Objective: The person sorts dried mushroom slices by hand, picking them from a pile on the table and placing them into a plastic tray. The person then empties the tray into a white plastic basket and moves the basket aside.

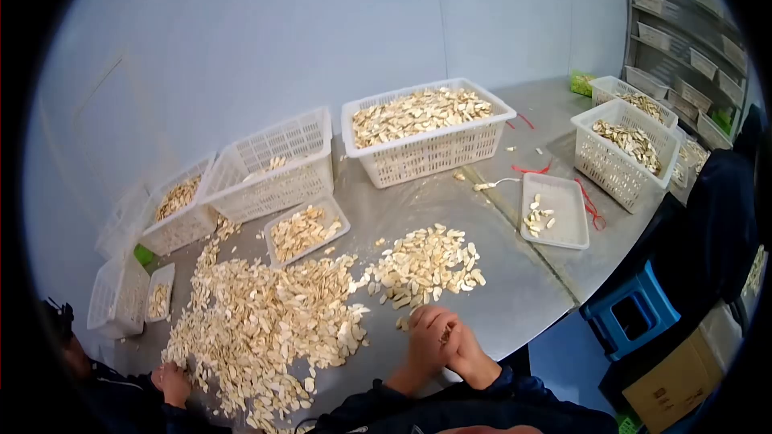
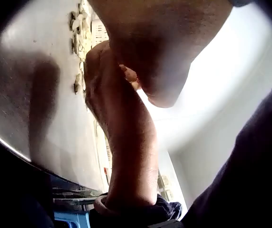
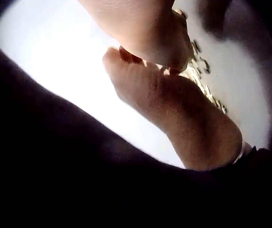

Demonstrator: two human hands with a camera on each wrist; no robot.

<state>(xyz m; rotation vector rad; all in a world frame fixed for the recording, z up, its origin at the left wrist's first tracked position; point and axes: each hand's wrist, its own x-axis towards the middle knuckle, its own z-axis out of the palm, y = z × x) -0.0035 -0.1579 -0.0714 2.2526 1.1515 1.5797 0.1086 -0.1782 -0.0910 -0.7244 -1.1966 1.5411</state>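
Observation:
My left hand (image 1: pixel 428 341) and right hand (image 1: pixel 473 358) are brought together over the table's front edge. The fingers bend in against each other, with a small dark reddish-brown patch in the gap; I cannot tell whether anything is held there. In the left wrist view the left hand (image 2: pixel 150 42) looms close at the top, against the right hand (image 2: pixel 103 80). Palms and most fingertips are hidden. Just beyond the hands lies a small pile of pale, flat oval slices (image 1: pixel 426 264). A much larger heap of slices (image 1: pixel 265 329) spreads to its left.
White perforated baskets stand along the wall, including a full basket (image 1: pixel 430 157). A shallow tray (image 1: pixel 572 209) at right holds a few slices; another tray (image 1: pixel 344 227) is fuller. Another person's hand (image 1: pixel 172 384) is at the heap's left. A blue stool (image 1: pixel 663 305) stands right.

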